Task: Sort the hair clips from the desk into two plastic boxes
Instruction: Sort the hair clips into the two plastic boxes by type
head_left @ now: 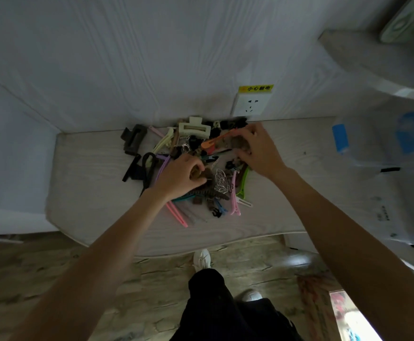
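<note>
A heap of several hair clips (188, 143) lies on the pale desk (90, 193) against the wall. It includes a cream claw clip (194, 129), a dark brown claw clip (134, 141), long pink clips (176, 215) and a green clip (243, 180). My left hand (178, 178) is over the heap's near side, its fingers curled round a small brown fuzzy clip (196, 172). My right hand (257, 151) is at the heap's far right, fingers curled round a brownish fuzzy clip (237, 143) beside an orange clip (215, 141).
Clear plastic boxes with blue latches (378, 143) stand at the desk's right end. A wall socket (249, 105) with a yellow warning label sits just behind the heap. My legs and white shoes (202, 259) are below the desk's front edge, on a wood-look floor.
</note>
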The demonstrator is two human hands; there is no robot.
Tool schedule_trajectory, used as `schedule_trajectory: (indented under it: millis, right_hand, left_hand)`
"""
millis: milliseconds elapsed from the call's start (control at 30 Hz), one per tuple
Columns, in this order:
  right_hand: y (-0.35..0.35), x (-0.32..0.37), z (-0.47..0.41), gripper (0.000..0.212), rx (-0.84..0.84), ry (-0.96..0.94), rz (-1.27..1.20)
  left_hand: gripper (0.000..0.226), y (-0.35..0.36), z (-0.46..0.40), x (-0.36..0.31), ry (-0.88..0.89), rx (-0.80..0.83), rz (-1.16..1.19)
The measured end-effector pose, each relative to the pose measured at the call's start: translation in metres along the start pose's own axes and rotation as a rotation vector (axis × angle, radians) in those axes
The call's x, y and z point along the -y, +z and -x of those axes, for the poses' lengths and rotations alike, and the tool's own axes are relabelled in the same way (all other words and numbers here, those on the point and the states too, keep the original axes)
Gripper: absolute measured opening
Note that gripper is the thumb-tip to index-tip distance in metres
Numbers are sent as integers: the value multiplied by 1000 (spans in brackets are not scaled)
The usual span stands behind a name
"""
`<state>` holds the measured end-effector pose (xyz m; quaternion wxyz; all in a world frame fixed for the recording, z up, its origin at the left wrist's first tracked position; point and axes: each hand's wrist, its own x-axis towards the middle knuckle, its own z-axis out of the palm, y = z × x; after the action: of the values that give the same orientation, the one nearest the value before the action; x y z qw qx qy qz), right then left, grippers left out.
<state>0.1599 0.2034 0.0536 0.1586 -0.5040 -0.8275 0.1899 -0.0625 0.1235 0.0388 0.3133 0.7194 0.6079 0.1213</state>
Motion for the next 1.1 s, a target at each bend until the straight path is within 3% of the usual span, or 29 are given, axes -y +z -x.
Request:
schedule_trajectory:
  millis: [67, 167, 233, 300, 367, 433, 567, 633, 767, 833, 900, 1000, 1100]
  right_hand:
    - [-12, 6, 7, 36, -56, 160, -200]
    - [-30, 9, 30, 24, -96, 451, -638]
    - [-43, 6, 52, 12, -108, 612, -989]
    - [-58, -5, 76, 12, -155, 683, -1192]
    - [-82, -21, 101, 21, -210, 690, -1272]
    - [-105, -38, 118, 17, -279, 673, -1194]
    - [-157, -85, 138, 6, -453, 724, -1002]
    - [-181, -106, 143, 15, -487, 790, -1027]
    - [-211, -139, 150, 20, -530, 718, -1039]
    - [-218, -159, 148, 14, -509, 651, -981]
    - [-219, -180, 139, 21, -472, 643, -866]
    - [-214, -205, 123, 40, -408, 648, -659]
    - [-202, -224, 107, 56, -356, 600, -437]
  left_hand:
    - [23, -3, 0, 0, -1, -46, -23]
    - [18, -16, 8, -14, 23, -302, 27]
    - [20, -26, 13, -32, 27, -485, 157]
    - [20, -33, 15, -60, 33, -574, 366]
    - [12, -29, 8, -100, -1, -536, 642]
    - [6, -17, -3, -141, -107, -414, 916]
    - [8, 23, -41, -222, -211, -211, 1162]
    - [5, 45, -67, -252, -230, -148, 1227]
    - [31, 84, -118, -300, -105, -227, 944]
    - [31, 99, -144, -321, 49, -296, 586]
    - [29, 107, -164, -329, 139, -315, 231]
    - [24, 122, -191, -328, 99, -313, -285]
    - [27, 140, -202, -325, 21, -201, -550]
